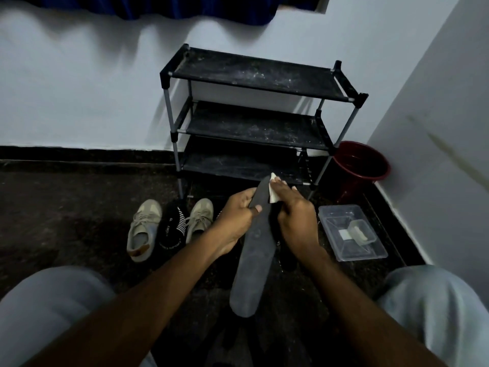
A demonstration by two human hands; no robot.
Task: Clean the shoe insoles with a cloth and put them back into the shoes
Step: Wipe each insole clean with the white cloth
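A long dark grey insole (252, 258) is held up in front of me, its far end raised toward the shoe rack. My left hand (236, 217) grips the insole near its upper end, thumb across the top face. My right hand (293, 214) pinches a small white cloth (274, 190) and presses it against the insole's upper right edge. Two beige lace-up shoes (144, 229) (199, 217) stand on the dark floor to the left, with black insoles or socks bearing white print (172, 229) lying between them. A dark shoe beneath my hands is mostly hidden.
A black three-tier shoe rack (254, 120) stands against the white wall straight ahead. A dark red bucket (361, 168) sits in the right corner. A clear plastic box (352, 233) with a small container inside lies on the floor at right. My knees frame the bottom corners.
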